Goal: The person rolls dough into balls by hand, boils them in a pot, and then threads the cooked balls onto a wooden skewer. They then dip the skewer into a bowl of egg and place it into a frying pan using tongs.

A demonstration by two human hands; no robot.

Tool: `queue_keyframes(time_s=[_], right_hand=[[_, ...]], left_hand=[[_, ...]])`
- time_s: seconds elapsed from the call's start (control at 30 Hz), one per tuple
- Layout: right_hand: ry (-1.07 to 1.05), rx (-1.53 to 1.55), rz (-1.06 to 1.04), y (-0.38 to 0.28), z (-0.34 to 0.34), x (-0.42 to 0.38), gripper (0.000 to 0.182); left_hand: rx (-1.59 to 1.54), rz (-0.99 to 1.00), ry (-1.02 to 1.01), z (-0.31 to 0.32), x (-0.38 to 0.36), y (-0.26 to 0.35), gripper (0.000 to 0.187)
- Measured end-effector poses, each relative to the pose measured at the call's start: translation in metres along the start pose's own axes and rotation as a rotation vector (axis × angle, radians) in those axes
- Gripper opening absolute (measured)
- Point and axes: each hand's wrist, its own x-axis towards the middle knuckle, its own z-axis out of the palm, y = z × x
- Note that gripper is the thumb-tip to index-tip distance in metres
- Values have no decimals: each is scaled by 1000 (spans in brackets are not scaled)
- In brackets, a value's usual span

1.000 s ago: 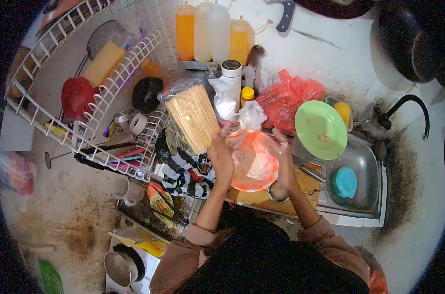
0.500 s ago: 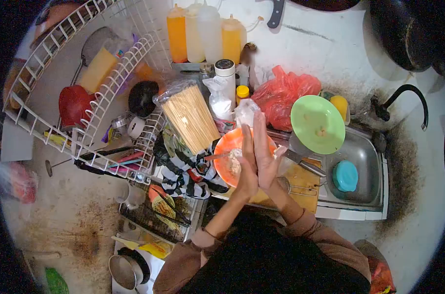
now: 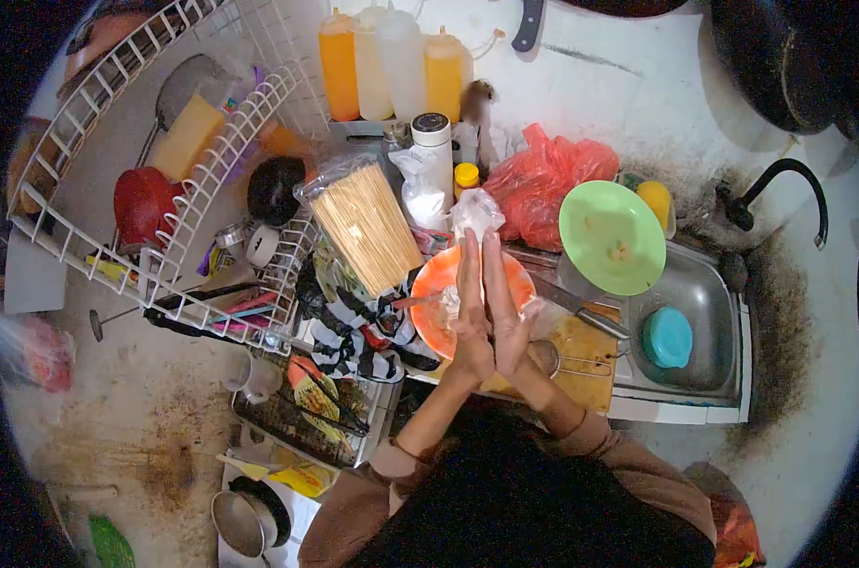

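Observation:
My left hand and my right hand are laid palm to palm above an orange bowl, fingers stretched out and pointing away from me. Whether anything lies between the palms is hidden. Pale residue sticks to the right hand near the thumb. Inside the bowl is a whitish, crumbly mixture, with a spoon handle resting over the left rim. A light green plate to the right, by the sink, carries a few small pale lumps.
A cutting board with a small strainer and a knife lies right of the bowl. The sink holds a turquoise container. Packed skewers, a red plastic bag and a dish rack stand around.
The palms have shifted against each other: before, the right hand reached further forward and was angled; now both hands are nearly level and parallel, a little lower over the bowl.

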Motion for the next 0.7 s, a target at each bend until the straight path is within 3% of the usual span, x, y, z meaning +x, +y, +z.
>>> queue_keyframes(time_s=[0.17,0.27,0.33,0.4,0.43,0.57,0.67,0.7], right_hand=[[154,162,-39,-5,5,13,84],[5,-100,14,1,-1,0,69],[-42,-69,-14,-7,-2,-4,82],[12,164,0,-7,-3,5,92],[53,238,-54,-5,-4,10,89],[2,-123,46,1,-4,-2,86],[-88,-105,40,1,-3,-15,75],[-44,-127,32,-4,-4,-14,74]], left_hand=[[-56,12,-19,11,-11,2,74],[3,24,-14,3,-3,6,75],[60,17,-32,-3,-2,0,75],[40,8,-58,-2,-10,-3,76],[2,-8,-75,4,-20,-5,76],[-37,20,-7,10,-17,2,75],[292,170,-39,-3,-1,18,73],[299,93,-48,-3,-12,-4,72]])
